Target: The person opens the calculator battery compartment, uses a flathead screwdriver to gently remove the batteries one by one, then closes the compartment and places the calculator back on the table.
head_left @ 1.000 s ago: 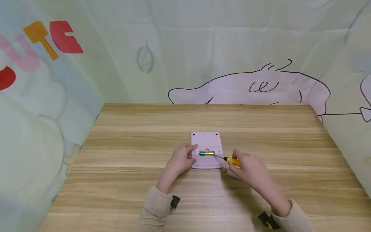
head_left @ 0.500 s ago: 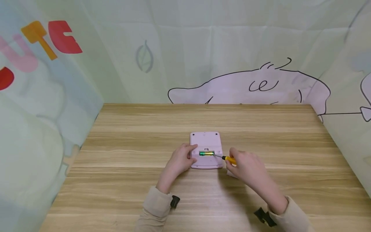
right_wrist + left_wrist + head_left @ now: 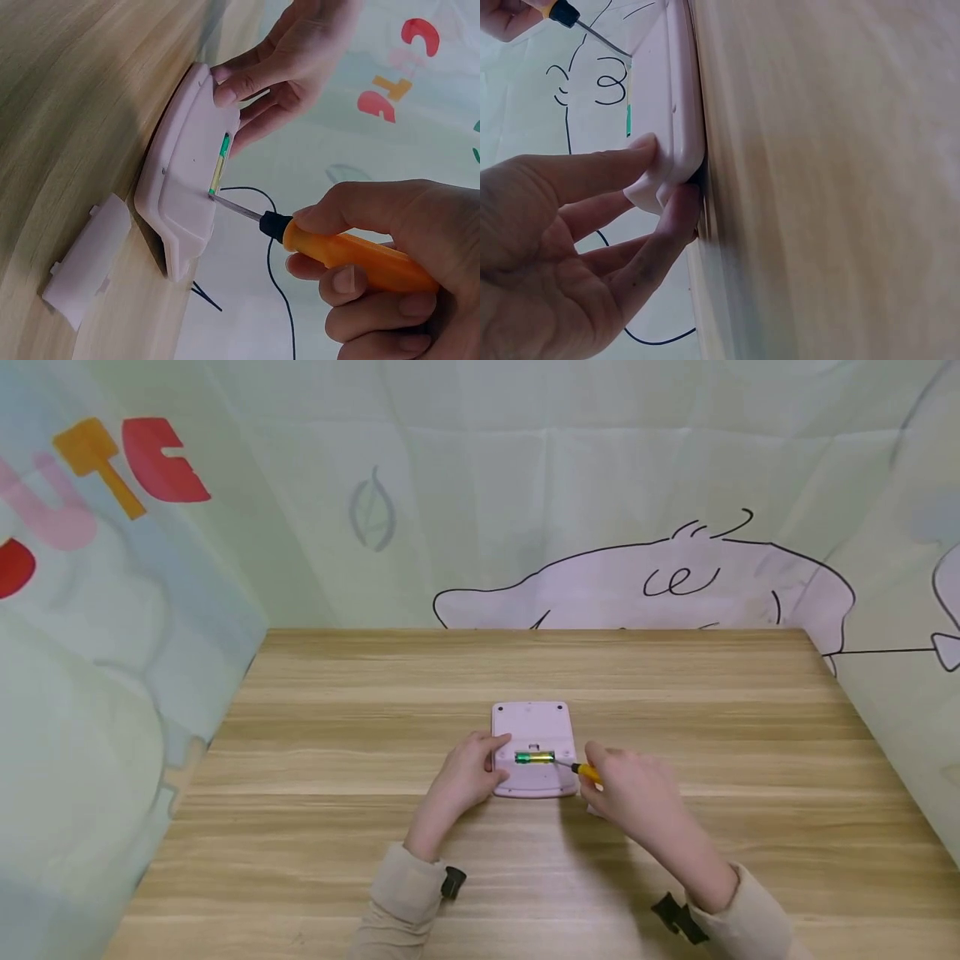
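A pale backdrop [image 3: 465, 485] printed with cartoon outlines and colourful letters hangs behind and beside a wood-grain desk [image 3: 337, 693]. The right hand [image 3: 637, 785], on the desk's right half, grasps a screwdriver [image 3: 360, 261] by its orange handle, fingers curled round it. The metal shaft slants toward the desk's left edge, and its tip is at the right end of a green-and-gold battery [image 3: 535, 758]. Whether tip and battery touch is too small to tell. The battery lies in an open slot of a pale pink device [image 3: 531, 724], back side up, midway between the desk's left and right edges. The left hand [image 3: 465, 772] grips the device's left side, fingers on its upper face and against its edge. Partly under the right hand, just beside the device's near right corner, a small pink cover [image 3: 90, 262] with tabs rests on the desk. Beige sleeves [image 3: 408, 881] enter over the desk's near side, a black clip [image 3: 453, 882] at the left cuff.
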{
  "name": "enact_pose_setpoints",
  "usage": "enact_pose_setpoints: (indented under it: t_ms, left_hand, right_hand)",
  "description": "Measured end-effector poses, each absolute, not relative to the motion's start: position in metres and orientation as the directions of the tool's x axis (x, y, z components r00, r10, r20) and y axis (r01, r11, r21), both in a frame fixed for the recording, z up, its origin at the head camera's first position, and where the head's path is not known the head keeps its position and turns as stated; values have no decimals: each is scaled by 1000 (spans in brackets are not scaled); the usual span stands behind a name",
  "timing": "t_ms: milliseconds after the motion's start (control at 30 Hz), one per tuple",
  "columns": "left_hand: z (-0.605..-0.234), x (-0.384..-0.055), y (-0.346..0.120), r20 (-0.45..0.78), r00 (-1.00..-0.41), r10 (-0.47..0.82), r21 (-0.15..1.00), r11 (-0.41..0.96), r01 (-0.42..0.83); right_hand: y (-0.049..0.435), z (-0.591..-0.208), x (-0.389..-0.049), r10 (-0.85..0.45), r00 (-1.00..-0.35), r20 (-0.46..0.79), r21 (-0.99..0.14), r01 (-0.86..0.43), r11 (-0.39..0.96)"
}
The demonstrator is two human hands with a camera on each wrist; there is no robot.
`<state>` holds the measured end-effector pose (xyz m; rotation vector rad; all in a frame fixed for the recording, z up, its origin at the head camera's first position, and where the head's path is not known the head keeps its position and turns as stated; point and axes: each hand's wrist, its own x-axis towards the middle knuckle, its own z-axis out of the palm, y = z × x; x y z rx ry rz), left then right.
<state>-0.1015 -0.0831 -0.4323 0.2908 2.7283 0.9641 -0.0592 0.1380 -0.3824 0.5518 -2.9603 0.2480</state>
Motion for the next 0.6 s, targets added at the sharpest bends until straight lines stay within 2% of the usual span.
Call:
enact_pose_setpoints:
  t_ms: [300,400,600]
  left_hand:
    - [-432,-101,-83,-133,-955,267,636,762,124]
    - [-432,-101,-84,-129,-954,271,629,766,132]
    - [-432,-102,-83,-139,-950,280,611,779,140]
  right_hand:
    - [135,-380,-62,-373,-911,174,-125,-396,910]
    - [137,-380,-65,-375,-916,144,-167,-396,903]
    - [152,-385,-71,-377,-923,78,-318,-382,868]
